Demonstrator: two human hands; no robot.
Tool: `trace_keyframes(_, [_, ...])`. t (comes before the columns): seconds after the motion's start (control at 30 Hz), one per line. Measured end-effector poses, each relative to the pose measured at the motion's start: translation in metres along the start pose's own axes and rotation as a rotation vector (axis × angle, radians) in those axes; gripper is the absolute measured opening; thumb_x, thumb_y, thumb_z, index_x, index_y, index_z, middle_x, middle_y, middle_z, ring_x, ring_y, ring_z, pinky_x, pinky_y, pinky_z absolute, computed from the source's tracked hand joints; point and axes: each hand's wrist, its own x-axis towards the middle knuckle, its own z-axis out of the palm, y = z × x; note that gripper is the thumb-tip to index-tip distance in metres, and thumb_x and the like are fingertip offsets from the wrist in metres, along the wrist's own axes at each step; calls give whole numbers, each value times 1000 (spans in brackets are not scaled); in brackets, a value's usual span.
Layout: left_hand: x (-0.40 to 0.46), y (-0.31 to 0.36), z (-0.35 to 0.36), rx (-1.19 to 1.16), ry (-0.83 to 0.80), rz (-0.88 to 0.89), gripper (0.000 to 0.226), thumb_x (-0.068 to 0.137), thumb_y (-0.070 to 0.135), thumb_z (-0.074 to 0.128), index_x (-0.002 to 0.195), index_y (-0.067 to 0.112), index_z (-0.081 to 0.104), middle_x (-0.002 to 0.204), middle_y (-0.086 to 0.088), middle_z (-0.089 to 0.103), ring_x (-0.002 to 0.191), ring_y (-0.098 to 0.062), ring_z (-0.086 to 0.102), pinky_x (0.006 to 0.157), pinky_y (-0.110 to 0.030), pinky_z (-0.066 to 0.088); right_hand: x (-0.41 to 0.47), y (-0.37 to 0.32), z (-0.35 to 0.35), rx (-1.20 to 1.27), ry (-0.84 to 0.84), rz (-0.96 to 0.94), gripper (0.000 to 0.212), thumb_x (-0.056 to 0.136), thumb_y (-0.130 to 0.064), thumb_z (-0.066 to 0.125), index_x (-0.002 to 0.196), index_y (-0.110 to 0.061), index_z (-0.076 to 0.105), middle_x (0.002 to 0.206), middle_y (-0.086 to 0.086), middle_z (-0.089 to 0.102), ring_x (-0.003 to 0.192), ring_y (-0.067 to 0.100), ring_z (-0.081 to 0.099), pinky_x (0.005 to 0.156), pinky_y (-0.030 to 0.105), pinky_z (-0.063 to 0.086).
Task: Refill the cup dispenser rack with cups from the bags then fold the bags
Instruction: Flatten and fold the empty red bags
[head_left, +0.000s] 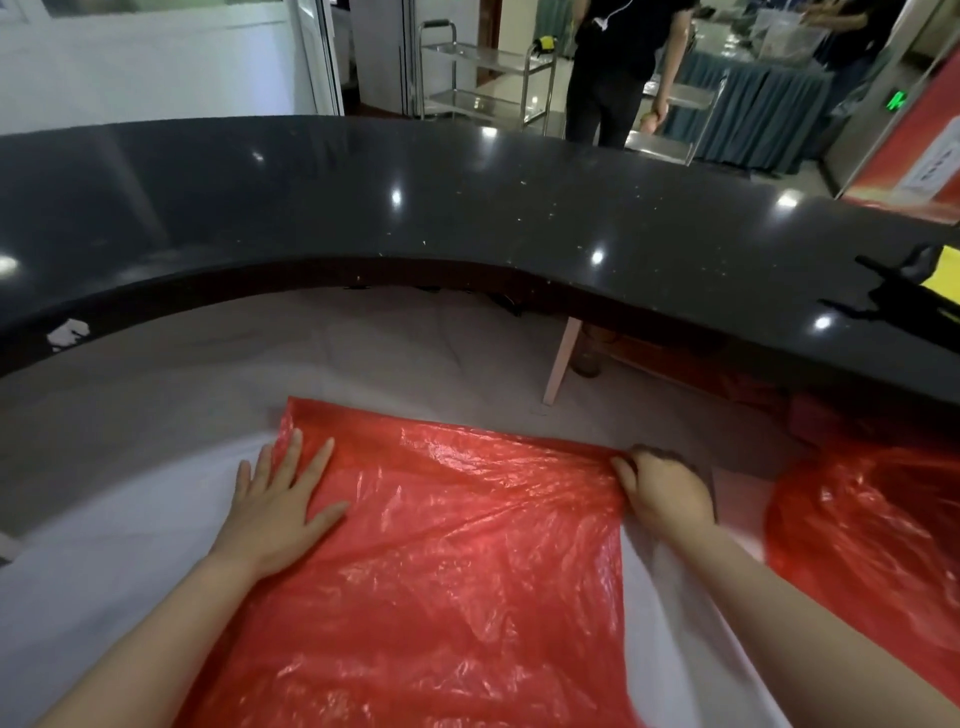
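From the head view, a thin, crinkly red plastic bag (441, 561) lies spread out flat on a white cloth-covered table (130, 545), right in the middle and near the person. The left hand (275, 499) lies flat on the left edge of the bag, with its fingers straight and spread apart, pressing the plastic down. It grips nothing. The right hand (665, 488) is at the far right corner of the bag, and its fingers are curled tight around a bunched bit of the plastic, so the bag has long wrinkles running out from that corner. Both bare arms reach in from the near edge of the picture. To the right, near the edge, a second red plastic bag (872, 525) sits puffed up and round, apart from both hands. I cannot tell what is inside it. Behind the white table, a shiny black curved counter top (467, 218) bends across the whole scene from left to right, with small bright spots of light on it. On the far right of the counter lies a dark shape beside something yellow (943, 275), too unclear to name. Farther away, a silver metal cart with shelves (483, 78) stands on the floor, and a person in black clothes (618, 62) stands just right of it.
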Motion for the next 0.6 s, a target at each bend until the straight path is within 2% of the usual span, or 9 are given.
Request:
trace_keyframes(0.1, [8,12,-1,21,104,19,79,82,75,16,142,42,-23,151,4,-30,141,-22,-24,114,-46,-12,-7,-16,1,-51,152,-37,29,91,-43,56,92,-15,65,98,11,65,97,35,58,82,43,42])
trace_keyframes(0.2, [23,20,-3,44,140,61,78,89,67,30,149,36,-9,156,2,-20,144,-20,-18,116,-44,-7,-5,-22,4,31,71,-10,29,94,-40,48,98,-18,66,104,8,64,104,32,55,88,42,39])
trace_keyframes(0.27, [35,23,-5,32,156,84,74,91,61,38,152,32,6,160,-2,-6,147,-22,-6,117,-41,-2,-1,-20,2,170,36,18,26,92,-32,46,96,-16,66,104,9,63,102,32,55,87,40,41])
trace_keyframes(0.37, [52,28,-5,-7,146,105,70,92,56,42,152,27,18,160,-6,10,147,-27,9,118,-41,6,6,-14,0,177,-27,-16,21,88,-27,50,96,-15,65,104,9,64,98,32,58,84,39,47])
trace_keyframes(0.43, [61,29,-2,18,110,81,70,93,57,38,152,27,16,160,-8,12,146,-31,12,118,-44,9,10,-9,2,182,-71,-13,22,92,-28,50,104,-15,64,110,11,63,101,32,59,87,40,48])
trace_keyframes(0.6, [74,25,7,79,40,5,79,84,71,15,151,33,-3,161,-7,-2,147,-31,-2,117,-45,0,16,7,16,74,-52,14,29,97,-41,46,110,-20,62,113,5,59,108,30,52,90,39,43])
